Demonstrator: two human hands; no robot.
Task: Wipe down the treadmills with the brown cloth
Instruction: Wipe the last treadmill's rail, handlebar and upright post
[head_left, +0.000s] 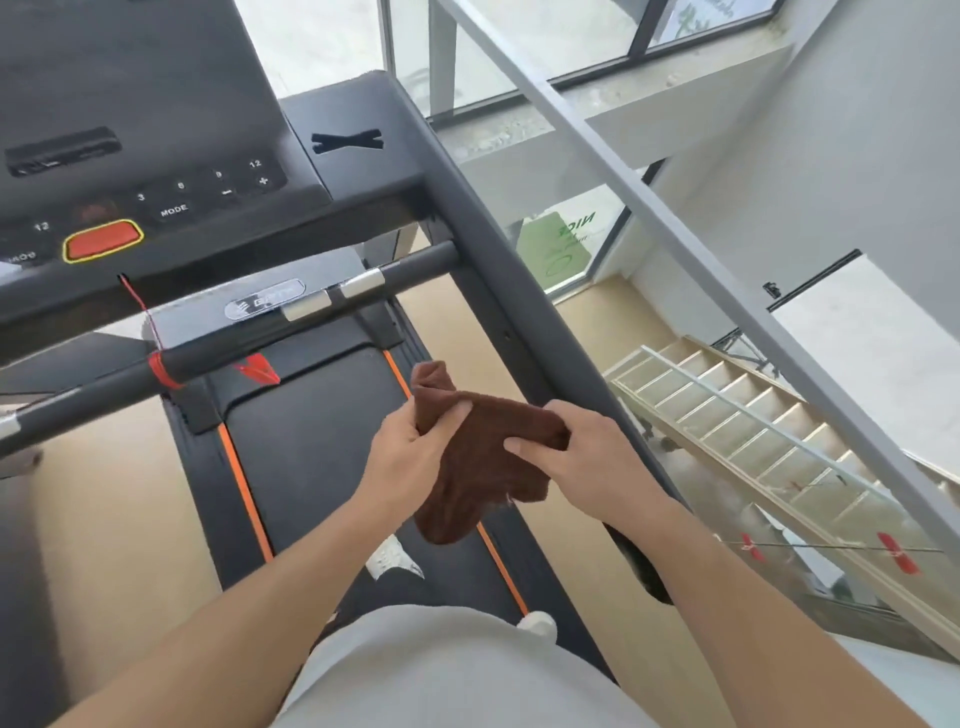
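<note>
I stand on a black treadmill whose belt (311, 441) has orange edge stripes. Its console (156, 156) with a red stop button (103, 240) fills the upper left. The brown cloth (483, 467) hangs bunched between both hands above the belt, just left of the right handrail (483, 249). My left hand (410, 452) pinches the cloth's upper left part. My right hand (576, 457) grips its right side, close to the handrail. The cloth's lower end dangles free.
A front crossbar (291, 332) with silver grip sensors runs under the console, a red safety cord (156, 343) tied to it. Right of the treadmill a glass railing (675, 234) guards a drop to a staircase (727, 410) and the floor below.
</note>
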